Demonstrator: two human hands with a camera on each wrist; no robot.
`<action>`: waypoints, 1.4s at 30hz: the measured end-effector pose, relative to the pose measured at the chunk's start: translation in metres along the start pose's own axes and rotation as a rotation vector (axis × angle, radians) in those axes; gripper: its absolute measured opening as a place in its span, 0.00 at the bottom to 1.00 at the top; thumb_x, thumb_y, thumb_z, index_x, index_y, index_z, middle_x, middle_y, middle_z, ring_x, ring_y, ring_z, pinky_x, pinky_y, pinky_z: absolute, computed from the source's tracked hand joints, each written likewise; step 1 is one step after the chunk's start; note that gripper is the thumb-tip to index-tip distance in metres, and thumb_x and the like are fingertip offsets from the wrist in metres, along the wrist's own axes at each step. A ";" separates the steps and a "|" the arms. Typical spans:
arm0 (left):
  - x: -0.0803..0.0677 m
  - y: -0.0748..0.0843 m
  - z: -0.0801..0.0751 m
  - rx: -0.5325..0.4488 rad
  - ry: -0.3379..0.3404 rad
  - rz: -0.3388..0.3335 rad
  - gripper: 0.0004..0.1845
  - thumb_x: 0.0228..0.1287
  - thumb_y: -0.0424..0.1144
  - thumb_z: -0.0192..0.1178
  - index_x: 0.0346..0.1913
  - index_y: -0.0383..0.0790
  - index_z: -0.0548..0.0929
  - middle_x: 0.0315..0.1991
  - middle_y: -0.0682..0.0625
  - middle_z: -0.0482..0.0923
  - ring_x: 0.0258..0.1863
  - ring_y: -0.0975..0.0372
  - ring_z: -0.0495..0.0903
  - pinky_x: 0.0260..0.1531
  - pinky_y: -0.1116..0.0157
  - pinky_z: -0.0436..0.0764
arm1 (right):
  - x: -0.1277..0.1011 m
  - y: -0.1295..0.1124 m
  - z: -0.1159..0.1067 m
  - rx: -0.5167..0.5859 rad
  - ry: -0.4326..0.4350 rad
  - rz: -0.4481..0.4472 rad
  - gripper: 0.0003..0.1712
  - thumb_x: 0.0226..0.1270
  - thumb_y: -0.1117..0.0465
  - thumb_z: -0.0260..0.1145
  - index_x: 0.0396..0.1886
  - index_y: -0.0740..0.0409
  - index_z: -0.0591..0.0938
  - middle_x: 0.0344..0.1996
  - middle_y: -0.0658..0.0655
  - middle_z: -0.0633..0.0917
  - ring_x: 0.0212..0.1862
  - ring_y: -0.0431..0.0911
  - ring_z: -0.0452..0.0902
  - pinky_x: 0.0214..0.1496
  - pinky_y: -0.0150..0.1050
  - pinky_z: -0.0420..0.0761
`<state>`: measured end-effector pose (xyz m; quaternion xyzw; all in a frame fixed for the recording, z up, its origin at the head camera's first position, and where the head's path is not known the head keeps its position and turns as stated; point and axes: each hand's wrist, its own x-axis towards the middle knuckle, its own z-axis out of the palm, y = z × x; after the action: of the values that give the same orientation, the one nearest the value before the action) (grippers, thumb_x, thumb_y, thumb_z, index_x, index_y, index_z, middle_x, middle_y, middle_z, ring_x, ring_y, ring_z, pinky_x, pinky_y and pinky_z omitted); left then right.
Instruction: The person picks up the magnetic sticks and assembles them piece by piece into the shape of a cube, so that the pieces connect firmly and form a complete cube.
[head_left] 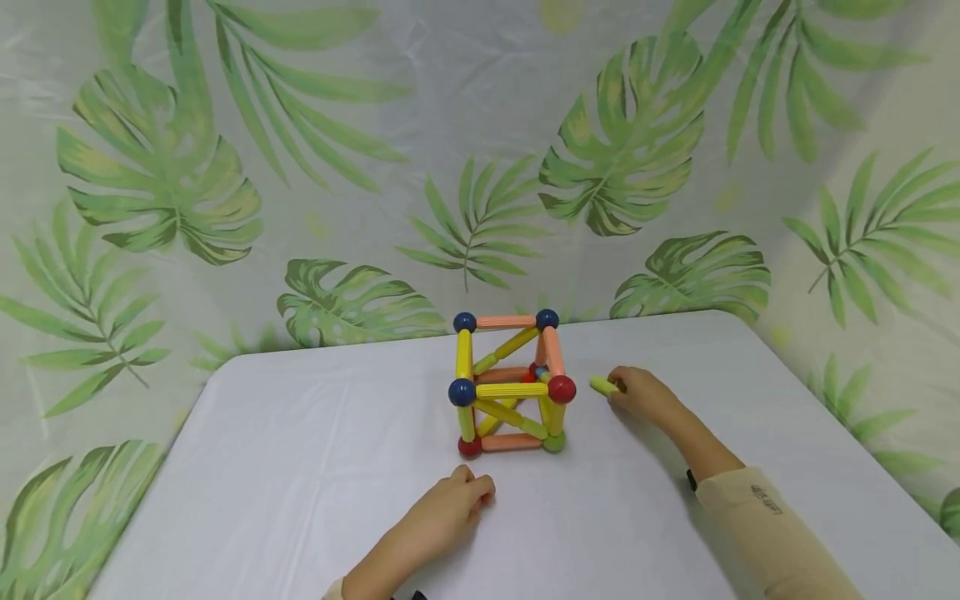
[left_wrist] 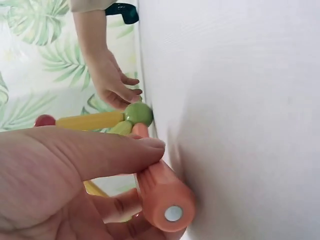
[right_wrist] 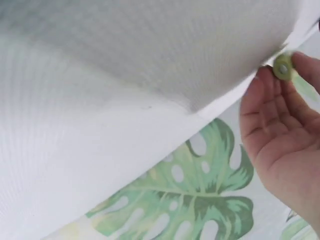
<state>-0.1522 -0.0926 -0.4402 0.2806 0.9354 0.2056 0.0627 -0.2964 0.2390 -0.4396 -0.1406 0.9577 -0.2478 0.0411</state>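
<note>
Head view: rod-and-ball cube (head_left: 510,383); yellow, orange rods; blue, red balls

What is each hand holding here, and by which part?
The right hand pinches a yellow-green rod near one end. The left hand holds an orange rod along its side, between thumb and fingers; its magnet end is exposed.

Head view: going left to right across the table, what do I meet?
Left hand holding an orange stick → rod-and-ball cube → yellow-green stick → right hand gripping that stick, all on the white table.
</note>
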 end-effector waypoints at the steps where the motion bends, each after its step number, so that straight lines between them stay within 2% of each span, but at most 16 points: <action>1: 0.000 -0.001 -0.001 -0.012 0.008 0.006 0.08 0.57 0.31 0.59 0.35 0.48 0.75 0.30 0.54 0.66 0.23 0.67 0.68 0.24 0.72 0.70 | -0.002 -0.002 -0.002 0.027 0.026 0.003 0.15 0.60 0.67 0.59 0.45 0.72 0.74 0.33 0.62 0.78 0.35 0.52 0.73 0.36 0.45 0.74; 4: 0.001 -0.004 -0.006 -0.045 0.040 0.025 0.11 0.57 0.30 0.59 0.40 0.48 0.73 0.32 0.55 0.68 0.26 0.67 0.69 0.26 0.72 0.71 | -0.008 -0.014 -0.012 0.145 0.128 -0.020 0.16 0.62 0.65 0.59 0.47 0.72 0.73 0.37 0.64 0.79 0.40 0.55 0.75 0.39 0.47 0.75; 8: -0.001 -0.009 -0.015 -0.101 0.085 0.046 0.18 0.54 0.28 0.60 0.44 0.48 0.69 0.34 0.57 0.69 0.27 0.67 0.68 0.26 0.72 0.70 | -0.016 -0.041 -0.027 0.288 0.237 -0.084 0.17 0.63 0.62 0.60 0.48 0.68 0.73 0.39 0.63 0.79 0.41 0.54 0.75 0.42 0.48 0.75; 12: -0.001 -0.011 -0.023 -0.196 0.094 0.037 0.13 0.60 0.33 0.57 0.45 0.46 0.68 0.35 0.56 0.72 0.26 0.68 0.69 0.25 0.72 0.71 | -0.024 -0.073 -0.039 0.355 0.290 -0.154 0.18 0.63 0.59 0.61 0.49 0.64 0.73 0.39 0.59 0.79 0.41 0.50 0.74 0.44 0.47 0.74; 17: -0.003 -0.014 -0.031 -0.256 0.084 0.001 0.13 0.65 0.40 0.53 0.50 0.44 0.67 0.42 0.53 0.75 0.27 0.68 0.72 0.27 0.71 0.74 | -0.034 -0.106 -0.039 0.375 0.281 -0.243 0.17 0.61 0.60 0.63 0.47 0.63 0.75 0.38 0.55 0.77 0.40 0.46 0.72 0.42 0.43 0.74; 21: -0.004 -0.017 -0.040 -0.289 0.042 -0.024 0.14 0.65 0.41 0.53 0.51 0.46 0.69 0.41 0.54 0.76 0.29 0.68 0.74 0.28 0.70 0.75 | -0.038 -0.119 -0.030 0.384 0.234 -0.282 0.15 0.60 0.60 0.63 0.46 0.61 0.76 0.35 0.52 0.77 0.36 0.45 0.70 0.38 0.39 0.73; 26: -0.010 -0.023 -0.056 -0.335 -0.002 0.026 0.18 0.60 0.34 0.57 0.53 0.48 0.70 0.42 0.55 0.75 0.34 0.67 0.74 0.31 0.69 0.75 | -0.039 -0.124 -0.023 0.387 0.208 -0.300 0.16 0.60 0.60 0.63 0.47 0.59 0.76 0.34 0.51 0.77 0.33 0.46 0.68 0.33 0.37 0.72; 29: -0.013 -0.025 -0.069 -0.366 0.019 0.069 0.20 0.61 0.35 0.57 0.56 0.47 0.70 0.43 0.55 0.75 0.36 0.66 0.74 0.34 0.68 0.75 | -0.039 -0.125 -0.024 0.384 0.208 -0.301 0.16 0.60 0.60 0.63 0.47 0.59 0.76 0.32 0.51 0.77 0.32 0.46 0.68 0.32 0.38 0.72; 32: -0.011 -0.022 -0.084 -0.400 0.117 0.114 0.22 0.61 0.35 0.58 0.59 0.46 0.69 0.45 0.56 0.75 0.38 0.66 0.74 0.36 0.67 0.76 | -0.040 -0.125 -0.025 0.379 0.205 -0.295 0.17 0.60 0.60 0.63 0.48 0.59 0.76 0.33 0.51 0.77 0.32 0.46 0.68 0.32 0.39 0.72; 34: -0.005 -0.018 -0.094 -0.426 0.228 0.153 0.24 0.61 0.35 0.58 0.60 0.44 0.68 0.46 0.56 0.74 0.41 0.65 0.74 0.39 0.67 0.76 | -0.040 -0.125 -0.024 0.375 0.206 -0.292 0.17 0.60 0.60 0.63 0.48 0.58 0.76 0.33 0.51 0.77 0.32 0.46 0.67 0.31 0.38 0.72; 36: 0.006 -0.012 -0.102 -0.492 0.350 0.187 0.25 0.60 0.35 0.58 0.60 0.43 0.67 0.48 0.53 0.73 0.43 0.64 0.74 0.40 0.67 0.76 | -0.040 -0.125 -0.023 0.375 0.208 -0.296 0.17 0.60 0.60 0.63 0.49 0.58 0.76 0.34 0.50 0.78 0.32 0.46 0.67 0.31 0.37 0.71; 39: 0.026 -0.003 -0.112 -0.678 0.509 0.220 0.28 0.60 0.34 0.58 0.62 0.44 0.63 0.49 0.47 0.71 0.44 0.58 0.73 0.40 0.63 0.77 | -0.039 -0.125 -0.022 0.379 0.211 -0.316 0.16 0.60 0.59 0.63 0.48 0.57 0.77 0.33 0.50 0.77 0.31 0.46 0.66 0.28 0.35 0.69; 42: 0.046 0.004 -0.117 -0.916 0.629 0.250 0.28 0.60 0.31 0.57 0.62 0.44 0.61 0.50 0.40 0.68 0.44 0.53 0.74 0.43 0.60 0.76 | -0.038 -0.127 -0.021 0.372 0.213 -0.342 0.16 0.59 0.58 0.64 0.48 0.56 0.77 0.32 0.50 0.77 0.29 0.46 0.66 0.25 0.34 0.67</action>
<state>-0.2157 -0.1051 -0.3324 0.2584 0.6843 0.6697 -0.1282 -0.2315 0.1534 -0.3597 -0.2632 0.8570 -0.4362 -0.0773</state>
